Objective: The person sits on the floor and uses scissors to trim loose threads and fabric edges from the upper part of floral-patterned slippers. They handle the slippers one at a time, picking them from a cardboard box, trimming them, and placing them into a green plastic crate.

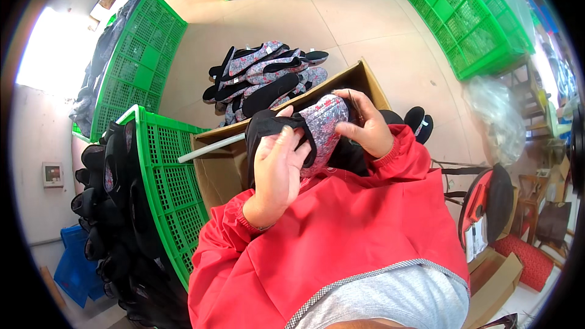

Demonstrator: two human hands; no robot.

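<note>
A slipper [325,127] with a grey-and-red patterned upper and black lining is held between my two hands, above a cardboard box [219,178]. My left hand [281,167] grips it at the black opening edge, its fingers partly tucked behind the fabric. At the patterned toe end, my right hand [370,127] pinches the slipper between thumb and fingers. More black material [348,157] shows below the slipper, partly hidden by my hands and sleeves. Beyond the box, a pile of similar slippers [262,79] with black soles lies on the floor.
At the left stands a green crate [173,176] beside hanging rows of black footwear [125,207]. A white rod [213,148] spans from the crate to the box. Another green crate [137,64] holds dark items; a green crate stack [460,21] stands at the far right, near clear plastic [496,116].
</note>
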